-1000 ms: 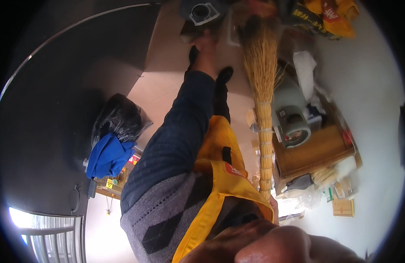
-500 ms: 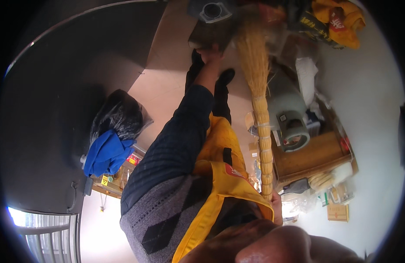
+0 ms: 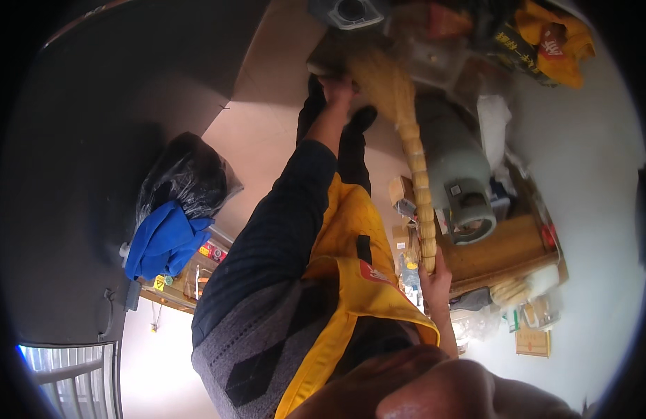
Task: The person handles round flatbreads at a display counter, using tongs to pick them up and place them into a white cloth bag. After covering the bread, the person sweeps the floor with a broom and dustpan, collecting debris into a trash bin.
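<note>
A straw broom [image 3: 422, 202] slants across the space in front of me, its bound handle toward me and its bristles spread at the far end. My right hand [image 3: 437, 279] is closed round the handle's near end. Stretched far ahead, my left hand [image 3: 337, 89] grips the near edge of a dark, boxy object [image 3: 330, 57] whose exact kind I cannot make out. The blurred bristles lie against or just over that object, beside my left hand. I cannot tell if they touch it.
Right of the broom lie a grey gas cylinder [image 3: 455, 160] and a wooden table [image 3: 504, 255]. Leftward, a black plastic bag [image 3: 186, 174] and blue cloth [image 3: 168, 241] sit by a dark wall. A yellow garment [image 3: 564, 49] is at the far right, a grey-rimmed item [image 3: 351, 12] far ahead.
My right hand has moved forward with the broom and shows more fully. The bristles have swung left toward my left hand, which stays almost in place on the dark object.
</note>
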Motion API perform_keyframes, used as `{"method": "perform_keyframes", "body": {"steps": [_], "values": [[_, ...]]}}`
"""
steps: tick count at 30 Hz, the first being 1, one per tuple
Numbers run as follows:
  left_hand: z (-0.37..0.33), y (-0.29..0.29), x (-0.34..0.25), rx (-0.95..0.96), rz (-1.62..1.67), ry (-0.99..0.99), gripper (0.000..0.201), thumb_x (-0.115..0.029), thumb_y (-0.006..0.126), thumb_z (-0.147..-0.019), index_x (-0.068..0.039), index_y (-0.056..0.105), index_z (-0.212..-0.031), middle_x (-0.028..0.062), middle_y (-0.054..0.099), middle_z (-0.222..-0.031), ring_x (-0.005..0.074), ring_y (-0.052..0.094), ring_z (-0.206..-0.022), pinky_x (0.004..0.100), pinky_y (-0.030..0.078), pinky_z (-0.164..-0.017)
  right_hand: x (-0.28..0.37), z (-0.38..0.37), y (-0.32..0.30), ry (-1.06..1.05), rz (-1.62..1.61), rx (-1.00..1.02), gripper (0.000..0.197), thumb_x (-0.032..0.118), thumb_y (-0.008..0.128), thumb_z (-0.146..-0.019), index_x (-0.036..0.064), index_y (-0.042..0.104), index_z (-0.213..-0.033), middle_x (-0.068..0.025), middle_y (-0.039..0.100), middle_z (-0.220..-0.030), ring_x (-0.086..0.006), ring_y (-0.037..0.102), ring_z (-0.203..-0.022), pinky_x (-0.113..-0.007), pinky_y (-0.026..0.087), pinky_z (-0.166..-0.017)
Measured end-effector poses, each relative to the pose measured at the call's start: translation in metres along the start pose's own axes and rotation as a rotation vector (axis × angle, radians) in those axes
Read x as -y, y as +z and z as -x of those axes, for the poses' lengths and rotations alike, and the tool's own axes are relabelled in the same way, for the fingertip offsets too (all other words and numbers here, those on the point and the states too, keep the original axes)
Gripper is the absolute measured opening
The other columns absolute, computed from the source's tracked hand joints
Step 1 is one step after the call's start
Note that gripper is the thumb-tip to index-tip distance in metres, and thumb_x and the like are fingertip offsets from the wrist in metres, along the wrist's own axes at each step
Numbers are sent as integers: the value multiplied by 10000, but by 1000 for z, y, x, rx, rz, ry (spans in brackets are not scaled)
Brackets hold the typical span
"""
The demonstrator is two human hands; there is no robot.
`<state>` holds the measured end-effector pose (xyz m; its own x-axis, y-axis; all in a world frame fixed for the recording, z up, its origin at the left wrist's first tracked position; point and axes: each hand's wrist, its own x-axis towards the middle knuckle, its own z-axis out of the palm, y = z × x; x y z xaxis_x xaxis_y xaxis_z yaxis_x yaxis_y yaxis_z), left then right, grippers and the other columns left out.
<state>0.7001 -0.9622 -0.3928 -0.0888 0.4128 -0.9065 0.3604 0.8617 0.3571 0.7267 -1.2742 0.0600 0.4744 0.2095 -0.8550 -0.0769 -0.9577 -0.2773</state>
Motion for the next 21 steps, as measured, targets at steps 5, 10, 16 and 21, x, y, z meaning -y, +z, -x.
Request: {"method": "perform_keyframes", "body": {"steps": [5,10,16,21], "values": [[-59,-12,49,118,-188,107,703,-164,712,-891,-82,254,-1418,219,603,-1150,323,678,-725,510,654,-614,-4,8,6,-6,122,-79,585,61,689,-871,-14,494,-1417,-276,669,-1064,-435,682,-941,-458,548,-790],[-53,-2,39,76,-101,45,822,-169,715,-882,-126,155,-1483,213,577,-1240,363,661,-881,554,639,-644,-10,13,0,-62,214,-137,631,67,707,-855,-15,481,-1438,-290,666,-1086,-472,664,-961,-485,547,-796],[-21,-7,1,67,-95,-37,1003,-224,726,-881,-195,5,-1579,184,422,-1482,417,514,-1249,596,618,-749,-12,-6,-32,-128,473,-192,639,121,715,-866,38,488,-1457,-274,663,-1038,-428,679,-899,-490,558,-730],[-81,-30,52,196,-285,232,1001,-287,718,-884,-204,10,-1586,196,377,-1532,443,464,-1311,659,568,-833,16,-71,-107,-254,753,-88,656,153,666,-919,72,420,-1522,-218,661,-811,-363,628,-568,-463,512,-535]]}}
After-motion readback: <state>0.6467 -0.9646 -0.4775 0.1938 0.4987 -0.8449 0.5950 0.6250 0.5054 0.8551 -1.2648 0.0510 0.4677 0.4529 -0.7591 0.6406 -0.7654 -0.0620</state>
